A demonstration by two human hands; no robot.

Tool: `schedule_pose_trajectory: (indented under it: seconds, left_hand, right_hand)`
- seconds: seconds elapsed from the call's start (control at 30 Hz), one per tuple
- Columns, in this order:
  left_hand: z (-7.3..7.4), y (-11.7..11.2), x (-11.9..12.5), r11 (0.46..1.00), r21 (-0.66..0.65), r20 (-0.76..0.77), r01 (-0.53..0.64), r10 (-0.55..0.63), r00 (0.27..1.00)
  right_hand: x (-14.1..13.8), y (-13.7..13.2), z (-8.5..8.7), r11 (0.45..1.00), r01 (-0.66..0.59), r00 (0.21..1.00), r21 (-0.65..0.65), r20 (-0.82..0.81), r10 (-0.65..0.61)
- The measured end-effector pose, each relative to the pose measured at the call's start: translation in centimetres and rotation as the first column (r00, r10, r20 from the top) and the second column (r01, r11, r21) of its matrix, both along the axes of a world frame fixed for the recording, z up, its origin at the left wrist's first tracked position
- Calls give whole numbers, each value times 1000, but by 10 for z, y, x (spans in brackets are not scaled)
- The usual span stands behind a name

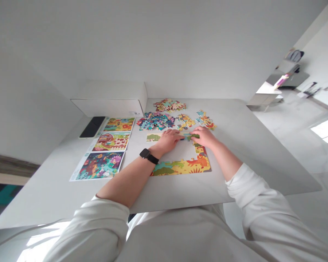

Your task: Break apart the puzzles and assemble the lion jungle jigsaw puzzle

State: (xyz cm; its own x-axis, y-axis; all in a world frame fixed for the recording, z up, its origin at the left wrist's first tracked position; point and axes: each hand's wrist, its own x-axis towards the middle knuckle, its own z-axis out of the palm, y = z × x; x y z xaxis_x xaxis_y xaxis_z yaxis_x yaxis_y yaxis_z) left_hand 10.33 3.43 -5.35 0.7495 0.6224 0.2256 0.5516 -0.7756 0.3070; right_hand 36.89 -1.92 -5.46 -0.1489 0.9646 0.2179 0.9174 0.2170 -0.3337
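Observation:
My left hand (166,141) and my right hand (205,137) meet over a strip of joined jigsaw pieces (188,136), their fingertips gripping its two ends. The strip lies along the top of a part-built jigsaw border (180,166) in yellow, red and green. A lone tree piece (153,137) sits just left of my left hand. Beyond my hands lie several heaps of loose jigsaw pieces (154,122). A black smartwatch (147,155) circles my left wrist.
Three printed picture sheets (111,141) line the white table (243,156) to the left. A black phone (92,127) lies beyond them, with a white box (109,102) at the far edge. White sleeves cover my forearms. The floor shows past the right edge.

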Motion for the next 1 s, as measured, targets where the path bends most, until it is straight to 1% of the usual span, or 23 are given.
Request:
schedule_pose_trajectory:
  seconds: [0.1,0.13,0.2,0.3,0.37,0.4,0.47,0.6,0.73,0.8,0.87,0.93,1.0]
  left_hand:
    - [5,4,-4,997,-17,-10,81,-81,997]
    - [10,6,-8,993,-24,-8,116,-116,993]
    - [26,11,-18,987,-34,14,156,-155,988]
    - [57,21,-40,995,-54,81,86,-81,993]
    - [76,28,-58,997,-81,107,0,8,994]
    - [84,32,-66,994,-97,132,-52,65,989]
    - [93,40,-81,984,-128,212,-126,151,965]
    - [96,53,-98,967,-188,317,-172,225,921]
    - [102,53,-99,963,-194,342,-190,247,906]
    - [106,49,-96,960,-170,343,-220,267,900]
    - [109,45,-94,958,-143,337,-247,282,899]
    - [110,42,-93,962,-126,330,-241,269,905]
    - [109,41,-92,969,-127,320,-211,241,916]
  right_hand:
    - [3,1,-3,1000,-18,1000,13,18,18]
    - [4,2,-4,999,-29,999,16,22,28]
    - [6,3,-5,999,-46,999,22,23,46]
    - [6,4,-7,998,-47,999,40,18,47]
    - [6,3,-8,997,-43,999,57,11,43]
    - [5,3,-9,997,-43,999,64,6,42]
    - [4,2,-9,996,-43,999,80,-7,44]
    - [0,3,-9,987,-15,997,157,-78,28]
    - [0,6,-4,963,67,984,260,-175,-21]
    - [2,11,0,963,105,976,247,-210,-53]
    - [3,17,4,969,145,967,202,-238,-95]
    - [4,25,9,969,184,955,168,-263,-136]
    - [4,36,15,966,209,945,153,-285,-159]
